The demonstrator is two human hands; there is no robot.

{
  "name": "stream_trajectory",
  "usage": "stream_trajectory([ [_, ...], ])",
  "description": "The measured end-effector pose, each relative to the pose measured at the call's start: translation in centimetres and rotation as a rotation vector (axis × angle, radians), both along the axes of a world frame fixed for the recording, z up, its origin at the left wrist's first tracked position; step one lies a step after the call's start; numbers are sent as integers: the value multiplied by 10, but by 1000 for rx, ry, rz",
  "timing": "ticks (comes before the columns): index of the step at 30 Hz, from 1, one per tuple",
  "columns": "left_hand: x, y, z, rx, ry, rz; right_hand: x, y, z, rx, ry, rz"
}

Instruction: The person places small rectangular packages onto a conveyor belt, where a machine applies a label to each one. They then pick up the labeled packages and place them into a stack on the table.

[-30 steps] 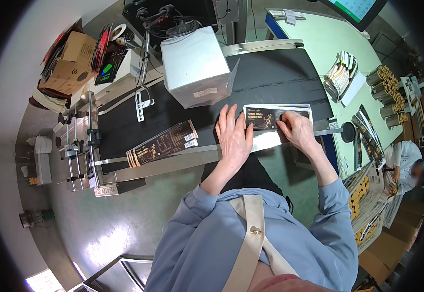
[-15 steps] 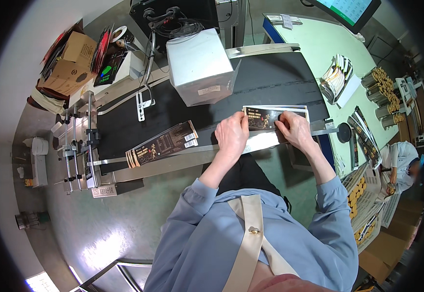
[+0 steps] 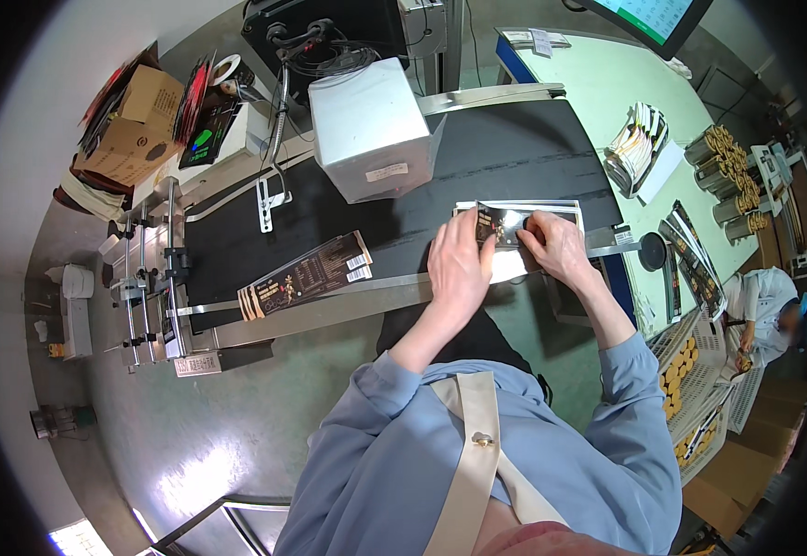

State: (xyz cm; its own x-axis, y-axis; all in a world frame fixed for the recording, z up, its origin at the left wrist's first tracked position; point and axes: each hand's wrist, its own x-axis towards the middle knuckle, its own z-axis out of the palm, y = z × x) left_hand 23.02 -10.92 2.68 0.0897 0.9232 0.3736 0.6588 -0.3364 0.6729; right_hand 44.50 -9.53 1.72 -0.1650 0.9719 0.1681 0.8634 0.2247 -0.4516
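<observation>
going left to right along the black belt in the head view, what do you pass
metal guide rails → flat dark printed carton → white box-shaped unit → left hand → dark glossy sheet → right hand

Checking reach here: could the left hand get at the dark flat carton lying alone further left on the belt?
Probably yes: the left hand sits on the belt, and bare belt lies between it and the carton.

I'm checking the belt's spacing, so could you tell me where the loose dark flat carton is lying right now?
In the head view, the dark flat carton lies alone on the black conveyor belt, near its front rail, to the left of the left hand and below the white box.
</observation>
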Motion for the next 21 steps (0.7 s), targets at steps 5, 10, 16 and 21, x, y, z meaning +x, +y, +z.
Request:
stream_trajectory([
  [5, -5, 37, -5, -490, -415, 33, -5, -1, 10, -59, -3, -20],
  [10, -7, 40, 0, -430, -164, 3, -2, -1, 2, -38, 19, -27],
  [16, -2, 28, 1, -211, 119, 13, -2, -1, 4, -62, 16, -36],
  [21, 12, 17, -16, -71, 350, 10, -2, 0, 3, -45, 6, -17],
])
